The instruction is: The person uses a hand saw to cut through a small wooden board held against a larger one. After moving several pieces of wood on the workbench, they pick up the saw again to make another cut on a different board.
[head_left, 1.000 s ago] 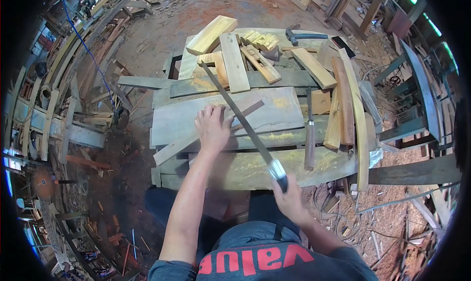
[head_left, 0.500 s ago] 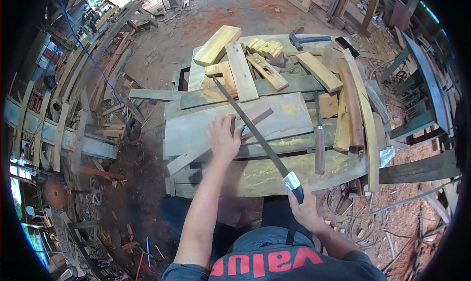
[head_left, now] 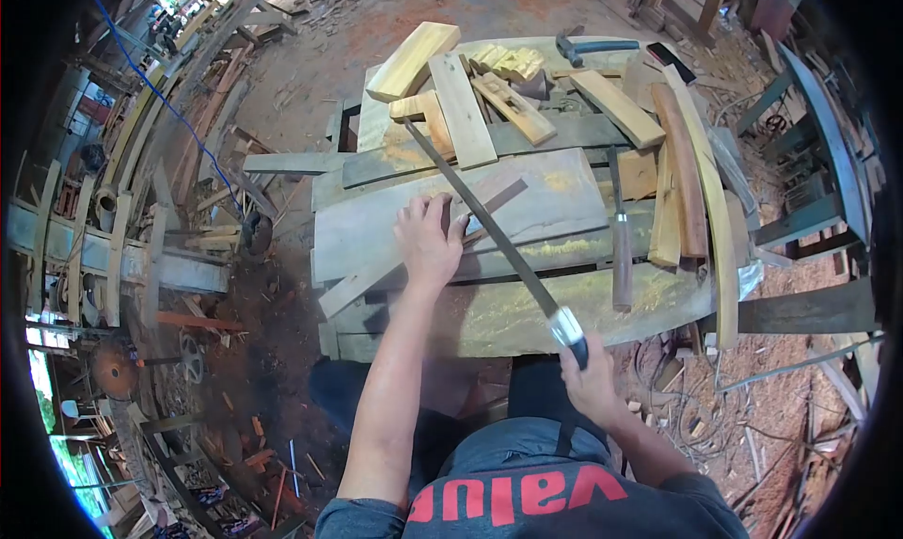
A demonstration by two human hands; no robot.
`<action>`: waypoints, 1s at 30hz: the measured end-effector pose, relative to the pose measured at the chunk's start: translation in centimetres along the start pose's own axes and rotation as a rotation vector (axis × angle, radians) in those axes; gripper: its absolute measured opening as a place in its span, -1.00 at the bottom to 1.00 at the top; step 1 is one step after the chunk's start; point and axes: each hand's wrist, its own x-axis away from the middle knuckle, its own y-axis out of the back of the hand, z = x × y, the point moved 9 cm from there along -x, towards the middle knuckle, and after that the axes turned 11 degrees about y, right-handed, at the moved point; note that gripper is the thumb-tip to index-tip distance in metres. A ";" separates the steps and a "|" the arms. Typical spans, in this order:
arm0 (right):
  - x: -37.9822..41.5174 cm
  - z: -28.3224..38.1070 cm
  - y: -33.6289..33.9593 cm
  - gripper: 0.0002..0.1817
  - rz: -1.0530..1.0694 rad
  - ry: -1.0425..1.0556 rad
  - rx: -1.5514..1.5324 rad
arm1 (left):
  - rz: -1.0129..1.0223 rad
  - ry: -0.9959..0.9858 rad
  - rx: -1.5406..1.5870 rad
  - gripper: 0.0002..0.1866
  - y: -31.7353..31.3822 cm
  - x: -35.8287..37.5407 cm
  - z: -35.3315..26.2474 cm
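Observation:
My right hand (head_left: 593,384) is wrapped around the black handle of a long, narrow handsaw (head_left: 508,247) with a silver collar. Its dark blade slants up and left across the bench, passing just right of my left hand (head_left: 430,238). That hand is closed over a small brown piece of wood and presses at the pale wooden strip (head_left: 362,288), which lies diagonally on a wide grey board (head_left: 362,224). Whether the blade touches the wood is hard to see. A dark strip or shadow shows beyond the blade. A chisel (head_left: 622,257) lies to the right.
At the bench's far side lie a hammer (head_left: 597,47), a phone (head_left: 672,61), a wooden hand plane (head_left: 515,108) and several wood blocks. A long pale slat (head_left: 707,200) runs along the right. Scrap wood and cables (head_left: 696,417) litter the floor.
The saw and my right hand have shifted slightly down and right relative to the bench. My left hand stays on the wood. The whole view has tilted a little.

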 end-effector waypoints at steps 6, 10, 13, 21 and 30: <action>-9.8 4.9 -3.6 -0.78 -0.043 0.253 0.002 | -0.001 0.026 -0.017 -0.60 0.2 -0.5 0.0; -2.5 3.4 0.3 -0.74 -0.044 0.238 0.094 | 0.017 0.045 -0.013 -0.61 0.0 -0.4 -0.2; 0.0 1.2 1.3 -0.74 0.020 0.010 -0.018 | -0.009 0.015 -0.013 -0.62 0.1 -0.2 -0.2; -8.6 5.6 -2.8 -0.75 -0.046 0.292 -0.025 | 0.003 0.025 -0.014 -0.62 0.1 -0.4 -0.1; -7.8 5.2 -2.4 -0.74 0.025 0.169 0.052 | 0.034 0.013 0.002 -0.62 0.1 -0.4 -0.1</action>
